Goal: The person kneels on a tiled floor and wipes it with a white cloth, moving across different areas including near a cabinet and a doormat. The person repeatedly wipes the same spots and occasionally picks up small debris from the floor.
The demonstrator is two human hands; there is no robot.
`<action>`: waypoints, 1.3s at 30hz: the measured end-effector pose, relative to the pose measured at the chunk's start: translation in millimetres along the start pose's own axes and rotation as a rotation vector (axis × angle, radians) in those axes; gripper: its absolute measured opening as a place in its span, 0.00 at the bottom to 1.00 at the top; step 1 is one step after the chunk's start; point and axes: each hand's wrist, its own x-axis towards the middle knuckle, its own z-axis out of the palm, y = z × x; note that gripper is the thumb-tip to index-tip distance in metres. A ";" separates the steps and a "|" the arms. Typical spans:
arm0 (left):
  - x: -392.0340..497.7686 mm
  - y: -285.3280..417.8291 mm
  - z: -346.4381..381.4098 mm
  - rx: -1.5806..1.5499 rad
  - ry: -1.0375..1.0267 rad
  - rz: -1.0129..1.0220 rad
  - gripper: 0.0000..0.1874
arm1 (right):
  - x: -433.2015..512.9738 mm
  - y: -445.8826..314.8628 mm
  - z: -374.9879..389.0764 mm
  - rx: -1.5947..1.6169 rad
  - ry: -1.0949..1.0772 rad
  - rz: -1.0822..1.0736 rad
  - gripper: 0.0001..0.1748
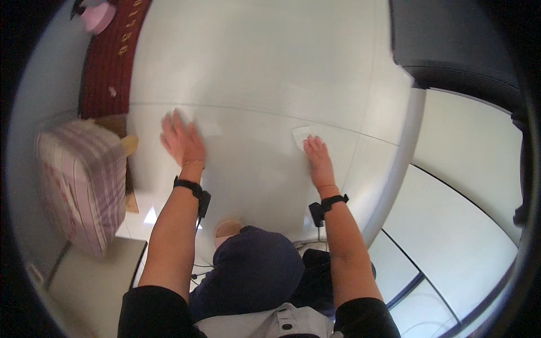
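My left hand [182, 139] is over the pale tiled floor [253, 169], fingers spread, with nothing in it; whether the palm touches the tiles cannot be told. To the right, my right hand [318, 158] lies with its fingertips on a white wipe or cloth [301, 133], pressed flat on the floor. Part of the wipe is hidden under the fingers. Each wrist wears a black strap with a small black device and a cable. Between my arms a bent knee in dark blue cloth shows, with a slipper beside it.
A stool or box with a checked cloth cover [91, 181] stands on the left, near a dark red doormat [110, 76] bearing writing. At the upper left is a pink object [99, 17]. White cabinets [448, 211] and a black padded seat [452, 38] bound the right side.
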 end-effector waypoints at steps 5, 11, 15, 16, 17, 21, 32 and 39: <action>-6.5 0.6 1.9 0.017 0.010 0.026 0.30 | 4.3 -17.7 -32.8 0.184 0.100 0.345 0.33; -2.6 6.9 -3.9 -0.012 0.006 0.032 0.28 | -26.3 84.5 -49.7 0.385 0.945 0.836 0.26; -6.3 8.3 0.7 0.014 0.019 0.088 0.28 | -71.2 178.3 -54.4 -0.373 0.037 1.202 0.28; -8.9 8.5 3.8 0.003 0.019 0.091 0.28 | -84.2 200.4 -53.0 -0.909 -0.558 1.088 0.31; -8.5 4.7 5.5 0.004 0.032 0.086 0.28 | -73.7 206.5 -46.2 -0.918 -0.594 1.108 0.34; -4.6 -3.2 4.3 0.054 -0.006 0.048 0.28 | -15.8 210.7 -19.3 -0.532 0.018 1.351 0.41; -6.4 2.5 -3.5 -0.007 0.001 0.039 0.28 | 200.3 -29.3 10.2 -0.045 0.388 0.549 0.36; -3.6 8.9 -7.6 0.010 -0.066 -0.037 0.30 | 191.7 -7.0 -25.4 0.453 0.503 0.156 0.25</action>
